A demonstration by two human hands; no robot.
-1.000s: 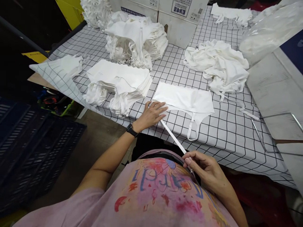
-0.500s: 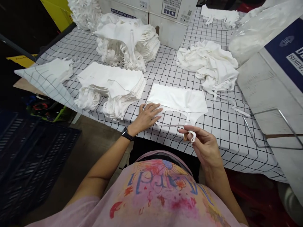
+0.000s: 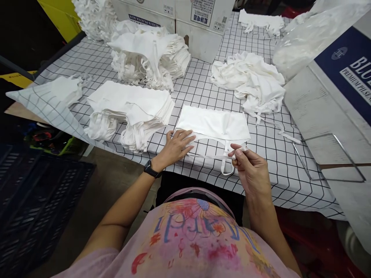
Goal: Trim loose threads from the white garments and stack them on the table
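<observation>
A flat white garment (image 3: pixel 214 123) with thin straps lies on the checked tablecloth (image 3: pixel 278 170) in front of me. My left hand (image 3: pixel 175 146), a dark watch on its wrist, lies flat with spread fingers on the garment's near left corner. My right hand (image 3: pixel 251 168) is closed in a pinch on the end of a white strap (image 3: pixel 213 156) that runs sideways from under the left hand, just below the garment's near edge. A second strap loop (image 3: pixel 227 164) hangs down beside the right hand's fingers.
A folded stack of white garments (image 3: pixel 136 110) sits left of the flat piece, a taller stack (image 3: pixel 150 54) behind it. A loose white heap (image 3: pixel 252 81) lies at the right. Cardboard boxes (image 3: pixel 199 27) stand at the back, a blue-labelled box (image 3: pixel 344 77) and wire frame (image 3: pixel 327 158) at the right, dark crates (image 3: pixel 31 208) on the floor left.
My right hand has carried the strap up from near my body to the garment's near edge, so the strap now lies sideways. The left hand has stayed on the corner.
</observation>
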